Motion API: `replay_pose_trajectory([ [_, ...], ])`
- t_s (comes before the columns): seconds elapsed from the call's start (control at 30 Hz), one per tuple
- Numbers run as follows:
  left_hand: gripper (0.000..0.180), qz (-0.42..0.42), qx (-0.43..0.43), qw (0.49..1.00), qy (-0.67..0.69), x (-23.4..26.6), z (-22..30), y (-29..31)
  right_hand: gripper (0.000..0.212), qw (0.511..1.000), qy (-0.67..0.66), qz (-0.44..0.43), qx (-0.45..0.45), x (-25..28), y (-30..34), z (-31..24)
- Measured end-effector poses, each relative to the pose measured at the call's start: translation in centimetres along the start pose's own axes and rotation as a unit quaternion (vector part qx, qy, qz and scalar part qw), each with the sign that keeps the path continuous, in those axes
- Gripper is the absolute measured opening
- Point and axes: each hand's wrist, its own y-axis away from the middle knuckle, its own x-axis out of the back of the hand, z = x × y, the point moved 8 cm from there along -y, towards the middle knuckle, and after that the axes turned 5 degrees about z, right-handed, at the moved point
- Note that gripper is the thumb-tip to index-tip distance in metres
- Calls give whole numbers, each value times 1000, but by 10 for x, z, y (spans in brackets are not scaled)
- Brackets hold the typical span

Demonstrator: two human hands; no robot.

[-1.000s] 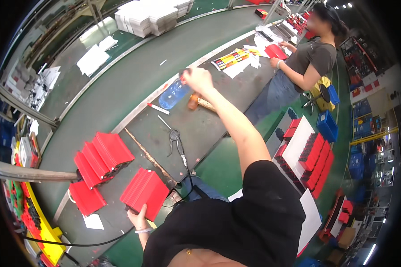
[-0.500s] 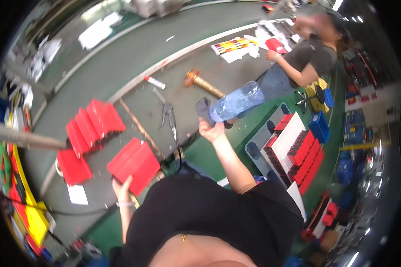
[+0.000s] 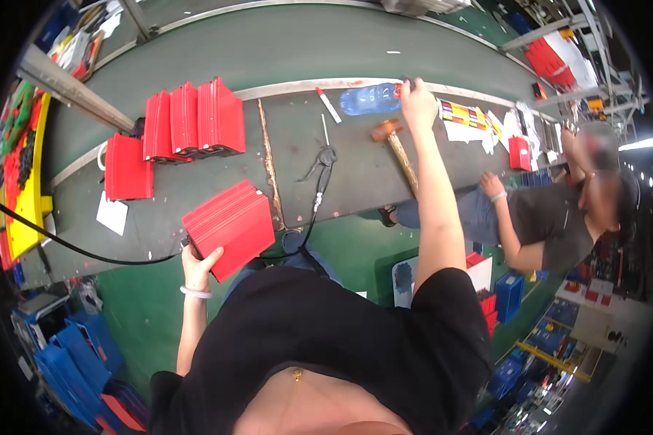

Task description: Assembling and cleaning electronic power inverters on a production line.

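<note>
My left hand (image 3: 198,268) grips the lower left end of a red ribbed metal case (image 3: 231,228), tilted above the near edge of the bench. My right hand (image 3: 419,107) reaches to the far side, its fingers closed at the capped end of a clear blue plastic bottle (image 3: 371,99) that lies on its side. A small dark bit shows at the fingertips; I cannot make out what it is. Near that forearm lies a mallet (image 3: 396,148) with an amber head. An air blow gun (image 3: 325,161) on a black hose and a red-and-white marker (image 3: 329,106) lie left of it.
Several red cases (image 3: 221,116) stand on the bench at left, with white paper (image 3: 112,215) beside them. A metal post (image 3: 76,90) and black hose (image 3: 87,252) cross the left side. A co-worker (image 3: 540,221) sits at right. Blue crates (image 3: 72,362) stand at lower left.
My right hand has moved the bottle away from me, from above the near edge to the bench's far side. The dark cloth by that hand no longer shows clearly. My view has turned.
</note>
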Motion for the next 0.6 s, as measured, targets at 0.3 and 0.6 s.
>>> replay_pose_trajectory([
  [0.3,43,57,44,997,26,6,-11,18,42,983,62,-111,130,-88,-37,-31],
  [0.6,44,-3,0,999,41,-19,16,8,56,979,-72,-155,110,-86,-34,22],
])
